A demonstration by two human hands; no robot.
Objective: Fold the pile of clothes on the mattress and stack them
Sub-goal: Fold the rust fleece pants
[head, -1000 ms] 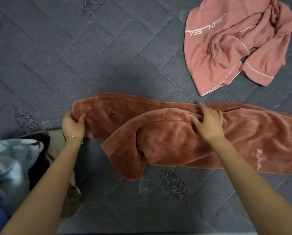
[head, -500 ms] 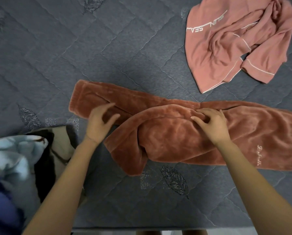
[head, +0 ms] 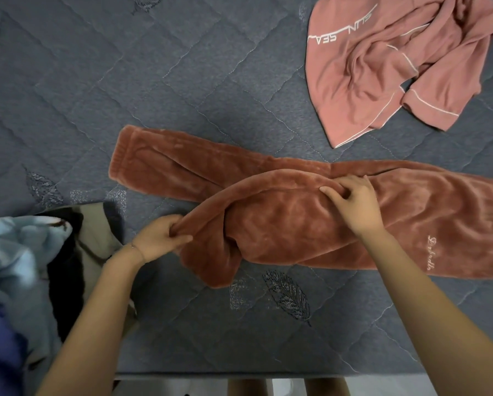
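Fingers of left hand (head: 160, 238) and right hand (head: 354, 202) pinch fleece trousers (head: 282, 218), cut off rightward.

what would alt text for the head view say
Two bare hands work rust fleece trousers on a grey quilted mattress: left hand grips a bunched leg, right hand pinches the middle. A crumpled pink top lies beyond.
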